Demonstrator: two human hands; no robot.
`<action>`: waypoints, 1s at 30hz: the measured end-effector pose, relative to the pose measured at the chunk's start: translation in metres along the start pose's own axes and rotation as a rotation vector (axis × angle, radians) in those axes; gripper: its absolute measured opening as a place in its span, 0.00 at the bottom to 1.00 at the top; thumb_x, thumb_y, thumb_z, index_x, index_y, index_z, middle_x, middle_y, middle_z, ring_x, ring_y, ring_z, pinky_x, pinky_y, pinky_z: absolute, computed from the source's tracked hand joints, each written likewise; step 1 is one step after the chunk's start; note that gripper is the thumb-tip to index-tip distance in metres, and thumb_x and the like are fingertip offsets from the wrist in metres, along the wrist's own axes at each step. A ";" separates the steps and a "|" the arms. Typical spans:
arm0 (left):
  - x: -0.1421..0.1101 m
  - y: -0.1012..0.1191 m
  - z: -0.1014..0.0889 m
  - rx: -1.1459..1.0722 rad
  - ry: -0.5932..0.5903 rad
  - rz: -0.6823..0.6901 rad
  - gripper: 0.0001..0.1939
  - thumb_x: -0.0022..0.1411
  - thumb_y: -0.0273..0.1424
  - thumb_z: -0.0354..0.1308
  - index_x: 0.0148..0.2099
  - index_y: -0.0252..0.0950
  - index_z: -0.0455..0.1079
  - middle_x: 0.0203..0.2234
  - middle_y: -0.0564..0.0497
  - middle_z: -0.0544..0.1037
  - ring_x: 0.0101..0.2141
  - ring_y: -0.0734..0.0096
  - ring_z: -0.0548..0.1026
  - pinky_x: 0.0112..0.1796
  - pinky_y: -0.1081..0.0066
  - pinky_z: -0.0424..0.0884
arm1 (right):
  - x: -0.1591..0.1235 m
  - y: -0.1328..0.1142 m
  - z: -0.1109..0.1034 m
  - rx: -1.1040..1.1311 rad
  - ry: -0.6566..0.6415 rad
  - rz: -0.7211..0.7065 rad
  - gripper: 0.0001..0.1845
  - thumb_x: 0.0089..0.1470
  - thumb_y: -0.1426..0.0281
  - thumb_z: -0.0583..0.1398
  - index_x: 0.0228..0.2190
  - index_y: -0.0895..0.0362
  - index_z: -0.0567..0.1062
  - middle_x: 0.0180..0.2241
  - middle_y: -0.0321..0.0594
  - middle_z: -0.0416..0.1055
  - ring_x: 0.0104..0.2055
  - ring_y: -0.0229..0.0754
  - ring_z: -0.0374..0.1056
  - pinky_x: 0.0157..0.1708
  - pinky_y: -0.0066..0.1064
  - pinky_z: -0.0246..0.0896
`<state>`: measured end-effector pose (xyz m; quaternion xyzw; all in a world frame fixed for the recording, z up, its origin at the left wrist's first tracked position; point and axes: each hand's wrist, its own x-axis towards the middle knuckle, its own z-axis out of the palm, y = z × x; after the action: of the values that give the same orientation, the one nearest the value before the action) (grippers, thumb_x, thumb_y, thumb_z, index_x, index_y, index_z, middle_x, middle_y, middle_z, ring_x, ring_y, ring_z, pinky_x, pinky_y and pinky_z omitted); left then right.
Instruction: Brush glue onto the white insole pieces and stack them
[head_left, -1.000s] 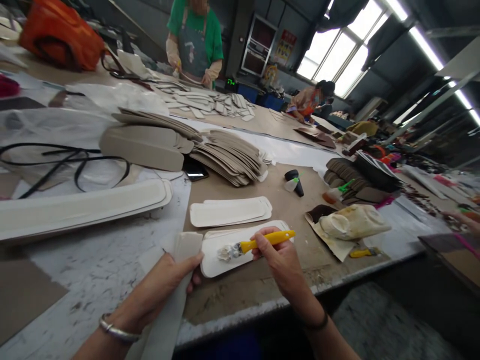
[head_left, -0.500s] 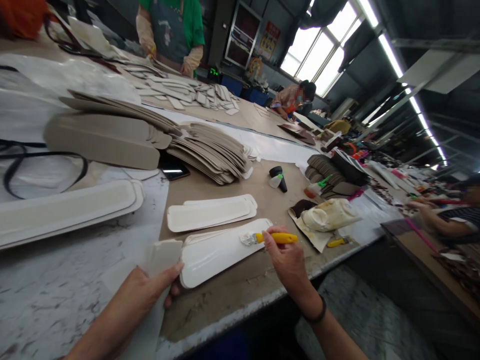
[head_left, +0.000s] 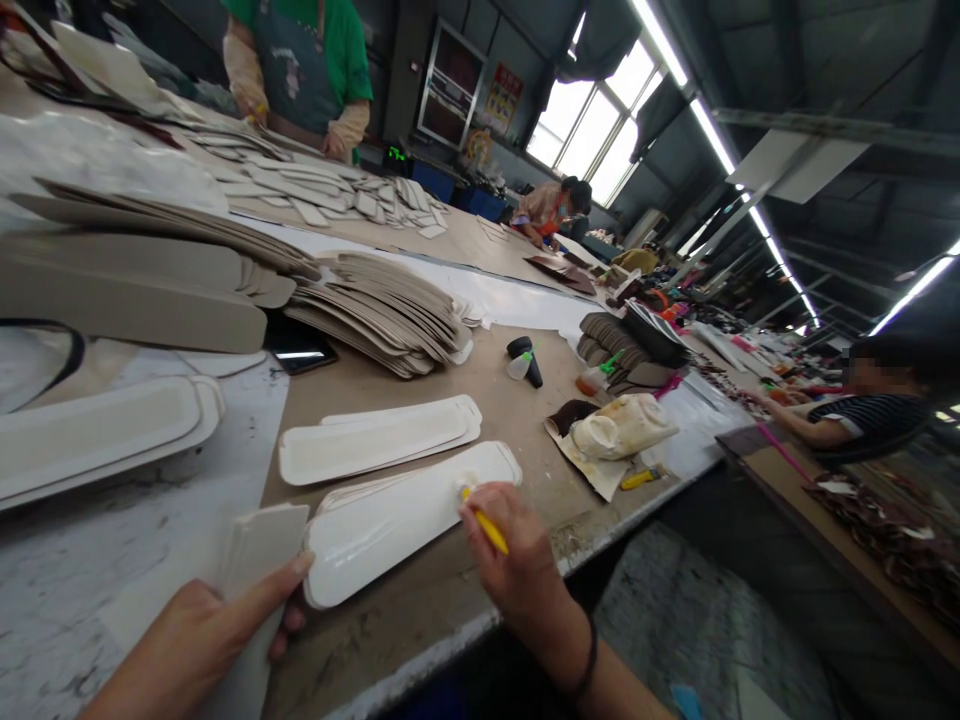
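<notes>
My right hand (head_left: pixel 514 550) is closed around the yellow handle of a glue brush (head_left: pixel 489 530). Its white-coated bristles touch the top of a long white piece with rounded ends (head_left: pixel 397 520), which looks wet and shiny. More such pieces show beneath it, slightly fanned. My left hand (head_left: pixel 217 625) grips several thin pale strips (head_left: pixel 262 540) between thumb and fingers, close to the near left end of the white piece. A second small stack of white pieces (head_left: pixel 375 435) lies just behind, on the brown sheet.
Fanned grey-brown pieces (head_left: pixel 382 310) are stacked behind, beside a dark phone (head_left: pixel 300 345). To the right sit a glue-crusted container (head_left: pixel 622 430), another yellow-handled brush (head_left: pixel 641 478) and a small green-tipped bottle (head_left: pixel 520 364). Co-workers are at the far and right tables.
My right hand has turned the brush, its handle now pointing toward me, bristles still on the white piece. My left hand keeps its strips. The whole view has shifted to the right.
</notes>
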<state>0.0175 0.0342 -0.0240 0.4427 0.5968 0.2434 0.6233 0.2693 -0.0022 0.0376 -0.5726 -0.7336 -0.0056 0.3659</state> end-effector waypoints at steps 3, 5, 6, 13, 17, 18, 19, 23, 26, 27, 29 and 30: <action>-0.005 0.009 0.000 -0.028 0.043 -0.001 0.24 0.54 0.49 0.59 0.13 0.43 0.69 0.12 0.54 0.73 0.21 0.65 0.70 0.31 0.67 0.68 | -0.003 -0.033 0.005 0.276 -0.031 0.004 0.05 0.62 0.74 0.57 0.37 0.55 0.73 0.33 0.44 0.74 0.39 0.45 0.72 0.41 0.35 0.70; -0.010 0.015 -0.003 -0.028 0.128 0.006 0.22 0.52 0.50 0.61 0.14 0.42 0.71 0.14 0.53 0.75 0.22 0.64 0.72 0.33 0.67 0.70 | -0.003 -0.049 0.004 0.411 -0.023 0.012 0.04 0.61 0.74 0.57 0.37 0.54 0.72 0.32 0.43 0.73 0.39 0.44 0.71 0.41 0.35 0.69; -0.015 0.019 -0.006 -0.018 0.168 0.000 0.21 0.51 0.50 0.62 0.16 0.42 0.72 0.15 0.53 0.76 0.23 0.63 0.73 0.33 0.67 0.70 | -0.002 -0.054 0.003 0.459 -0.023 0.018 0.04 0.62 0.74 0.57 0.36 0.54 0.72 0.32 0.42 0.72 0.38 0.44 0.70 0.40 0.35 0.69; -0.061 0.048 -0.002 -0.352 0.005 -0.005 0.15 0.46 0.45 0.64 0.29 0.38 0.75 0.18 0.53 0.77 0.18 0.71 0.69 0.22 0.72 0.63 | 0.008 -0.063 0.017 0.701 -0.229 0.353 0.13 0.66 0.62 0.53 0.32 0.54 0.70 0.26 0.34 0.65 0.28 0.38 0.62 0.29 0.29 0.59; -0.075 0.054 0.008 -0.307 -0.148 -0.029 0.20 0.50 0.48 0.62 0.25 0.35 0.74 0.14 0.52 0.74 0.17 0.73 0.67 0.22 0.74 0.61 | 0.020 -0.078 0.039 0.925 -0.458 0.535 0.15 0.55 0.58 0.63 0.28 0.54 0.68 0.21 0.30 0.64 0.23 0.35 0.60 0.25 0.27 0.56; -0.077 0.054 0.010 -0.271 -0.168 -0.035 0.21 0.51 0.49 0.61 0.23 0.35 0.74 0.13 0.52 0.72 0.17 0.73 0.67 0.23 0.74 0.61 | 0.022 -0.082 0.043 1.004 -0.526 0.605 0.16 0.52 0.57 0.65 0.27 0.54 0.67 0.19 0.28 0.63 0.20 0.34 0.59 0.23 0.26 0.55; -0.078 0.053 0.011 -0.250 -0.179 -0.040 0.21 0.51 0.49 0.61 0.22 0.35 0.73 0.12 0.52 0.72 0.17 0.73 0.67 0.23 0.74 0.62 | 0.023 -0.085 0.046 1.074 -0.585 0.671 0.18 0.49 0.57 0.66 0.26 0.54 0.66 0.16 0.27 0.62 0.18 0.34 0.58 0.20 0.25 0.53; -0.079 0.046 0.012 -0.297 -0.144 -0.053 0.18 0.49 0.47 0.62 0.25 0.35 0.75 0.15 0.50 0.75 0.19 0.70 0.69 0.24 0.72 0.64 | 0.025 -0.088 0.048 1.122 -0.590 0.724 0.18 0.49 0.55 0.65 0.24 0.53 0.64 0.13 0.25 0.60 0.15 0.33 0.56 0.17 0.24 0.50; -0.076 0.038 0.011 -0.349 -0.138 -0.047 0.17 0.50 0.45 0.61 0.29 0.35 0.76 0.19 0.48 0.79 0.22 0.67 0.72 0.26 0.70 0.67 | 0.024 -0.087 0.045 0.969 -0.459 0.623 0.16 0.51 0.58 0.64 0.22 0.54 0.67 0.16 0.28 0.62 0.18 0.33 0.57 0.20 0.25 0.53; -0.076 0.037 0.011 -0.381 -0.137 -0.044 0.18 0.50 0.46 0.63 0.30 0.35 0.76 0.20 0.48 0.79 0.23 0.66 0.73 0.27 0.70 0.68 | 0.023 -0.087 0.045 0.935 -0.430 0.596 0.16 0.52 0.58 0.63 0.22 0.54 0.68 0.17 0.28 0.63 0.18 0.33 0.57 0.21 0.25 0.54; -0.075 0.035 0.012 -0.458 -0.125 -0.030 0.20 0.47 0.47 0.67 0.33 0.35 0.77 0.22 0.48 0.79 0.24 0.65 0.74 0.28 0.68 0.70 | 0.023 -0.086 0.046 0.920 -0.396 0.587 0.16 0.52 0.58 0.63 0.22 0.54 0.69 0.18 0.29 0.64 0.20 0.34 0.59 0.21 0.26 0.56; -0.074 0.036 0.013 -0.494 -0.113 -0.023 0.22 0.46 0.48 0.69 0.35 0.35 0.77 0.23 0.49 0.79 0.24 0.65 0.74 0.28 0.68 0.71 | 0.022 -0.086 0.047 0.935 -0.393 0.603 0.16 0.51 0.57 0.64 0.22 0.53 0.69 0.18 0.29 0.65 0.20 0.35 0.60 0.21 0.26 0.57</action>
<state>0.0250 -0.0136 0.0439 0.2833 0.4883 0.3496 0.7478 0.1698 0.0067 0.0505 -0.5241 -0.5172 0.5289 0.4220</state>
